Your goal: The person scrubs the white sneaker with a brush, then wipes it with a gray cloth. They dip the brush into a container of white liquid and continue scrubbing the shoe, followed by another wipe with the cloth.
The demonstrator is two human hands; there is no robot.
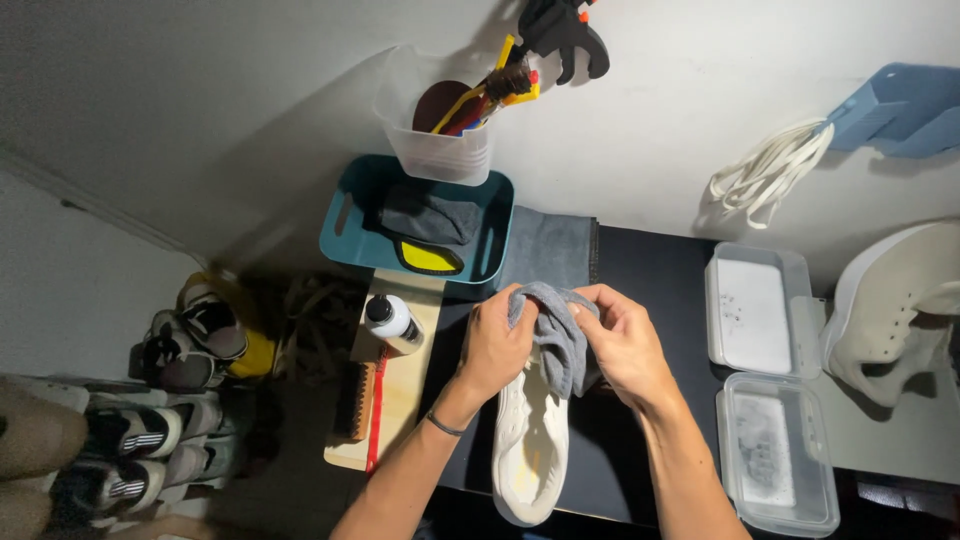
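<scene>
Head view: your left hand and right hand both closed on grey cloth, pressing it onto toe end of cream sneaker. Sneaker lies sole-up on dark mat on worktop. Left of it: wooden board with brush, bottle. Right: open clear plastic box.

Against the wall stands a clear plastic tub stuffed with brushes and tools, behind a teal plastic basket holding dark cloths. A small white bottle with a black cap lies on a pale wooden board beside a wooden-backed brush. Two clear lidded plastic boxes sit near a spare white sneaker.
</scene>
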